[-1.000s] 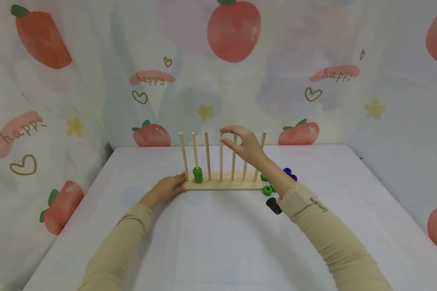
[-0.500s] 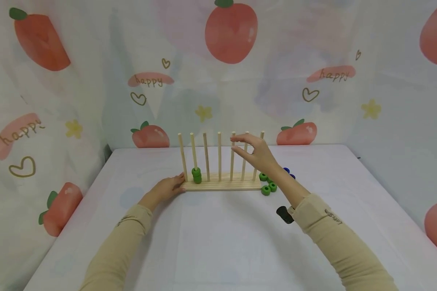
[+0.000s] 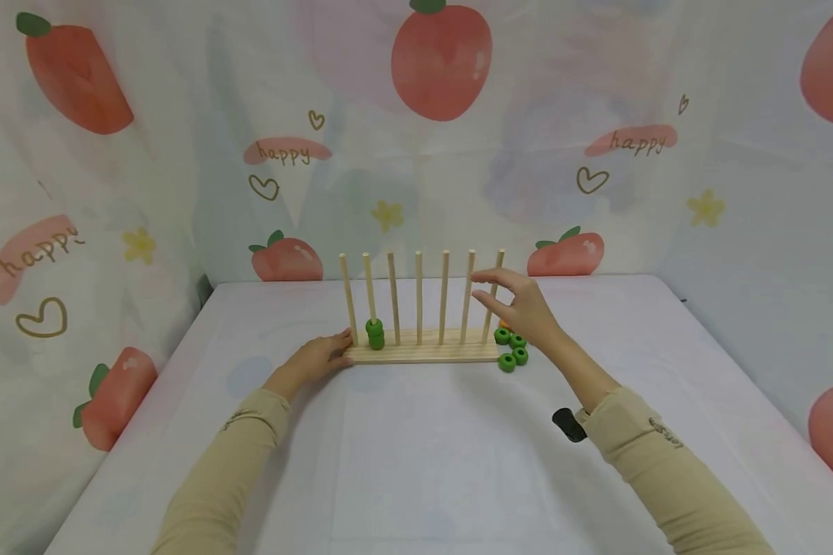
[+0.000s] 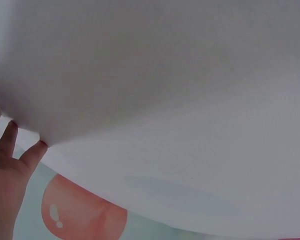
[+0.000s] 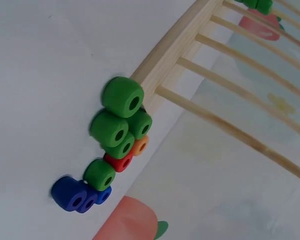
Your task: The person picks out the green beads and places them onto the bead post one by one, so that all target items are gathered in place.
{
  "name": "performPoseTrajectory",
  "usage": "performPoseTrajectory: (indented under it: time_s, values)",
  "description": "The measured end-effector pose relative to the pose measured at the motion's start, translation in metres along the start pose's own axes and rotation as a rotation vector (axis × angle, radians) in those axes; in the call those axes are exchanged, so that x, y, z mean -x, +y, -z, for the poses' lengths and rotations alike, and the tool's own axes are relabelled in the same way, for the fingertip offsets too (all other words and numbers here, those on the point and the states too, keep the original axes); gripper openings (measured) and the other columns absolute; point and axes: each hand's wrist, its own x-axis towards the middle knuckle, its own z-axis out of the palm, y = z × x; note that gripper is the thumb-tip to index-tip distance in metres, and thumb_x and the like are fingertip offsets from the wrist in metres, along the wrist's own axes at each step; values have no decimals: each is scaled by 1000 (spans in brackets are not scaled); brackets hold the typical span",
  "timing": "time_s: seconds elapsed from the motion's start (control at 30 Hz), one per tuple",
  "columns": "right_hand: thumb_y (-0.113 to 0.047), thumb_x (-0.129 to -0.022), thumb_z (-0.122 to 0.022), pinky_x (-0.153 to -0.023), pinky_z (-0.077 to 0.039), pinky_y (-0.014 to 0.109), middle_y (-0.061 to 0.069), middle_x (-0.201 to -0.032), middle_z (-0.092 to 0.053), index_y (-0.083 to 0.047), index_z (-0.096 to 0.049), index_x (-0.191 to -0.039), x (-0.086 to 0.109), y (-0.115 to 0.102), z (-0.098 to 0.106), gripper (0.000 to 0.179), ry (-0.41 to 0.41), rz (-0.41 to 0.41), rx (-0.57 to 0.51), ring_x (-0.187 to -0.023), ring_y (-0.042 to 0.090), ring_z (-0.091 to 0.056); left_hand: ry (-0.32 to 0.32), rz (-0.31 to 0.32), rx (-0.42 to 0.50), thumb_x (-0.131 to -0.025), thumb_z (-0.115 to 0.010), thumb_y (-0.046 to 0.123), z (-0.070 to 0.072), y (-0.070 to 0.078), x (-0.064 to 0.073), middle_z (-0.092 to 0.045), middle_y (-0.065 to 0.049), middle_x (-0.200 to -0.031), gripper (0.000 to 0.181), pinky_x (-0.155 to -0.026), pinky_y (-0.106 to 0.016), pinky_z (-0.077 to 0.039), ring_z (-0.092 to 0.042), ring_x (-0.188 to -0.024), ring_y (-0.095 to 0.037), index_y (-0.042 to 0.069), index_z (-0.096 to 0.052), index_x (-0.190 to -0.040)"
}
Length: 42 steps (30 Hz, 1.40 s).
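A wooden peg stand (image 3: 426,355) with several upright rods stands on the table. Green beads (image 3: 375,334) are stacked low on its second rod from the left. My left hand (image 3: 311,362) holds the stand's left end, thumb at the front edge and fingers behind. In the left wrist view, spread fingertips of the left hand (image 4: 12,162) touch the white surface beside the wood. My right hand (image 3: 524,304) hovers at the right-hand rods, thumb and fingers apart in a C with nothing between them. It does not show in the right wrist view.
Loose green beads (image 3: 507,362) lie by the stand's right end. The right wrist view also shows a red bead (image 5: 118,162), an orange bead (image 5: 140,145) and blue beads (image 5: 69,193) there. A patterned cloth backdrop (image 3: 444,177) rises behind the table (image 3: 416,462).
My right hand has moved right and slightly down, from the middle rod to the right-hand rods, its fingers still apart. My left hand has stayed at the stand's left end.
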Motion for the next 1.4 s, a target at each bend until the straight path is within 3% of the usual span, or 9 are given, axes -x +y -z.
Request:
performPoseTrajectory:
  time_s: [0.53,0.93,1.17,1.4]
  values:
    - [4,-78,-71,-88,-52,51,21,-103,-69,8,-65,-106,34,29,17,29,-39,-29,120,-97,35,-64,17,-5,9,-93,-58,26,1,3,3,-36,-17,-148,54,-108,-52,-36,-41,-130,-41,-6,-45,-135]
    - [0,-80,-72,-91,-49,52,22,-110,-66,7,-62,-112,58,47,19,35,-195,-98,160,-106,37,-61,26,-13,21,-92,-59,26,0,1,1,-36,-18,-148,55,-108,-51,-36,-42,-130,-40,-6,-46,-135]
    - [-3,-80,-72,-90,-50,53,24,-111,-65,6,-62,-112,68,57,24,35,-241,-142,178,-104,38,-61,41,-13,25,-92,-60,25,-2,2,2,-38,-18,-147,54,-107,-51,-37,-43,-130,-40,-7,-47,-134]
    - [-6,-81,-72,-94,-47,56,26,-115,-62,8,-60,-116,75,68,28,40,-334,-236,189,-109,41,-58,40,-21,4,-91,-61,26,-1,0,-1,-39,-18,-146,55,-107,-50,-37,-43,-129,-40,-6,-48,-133]
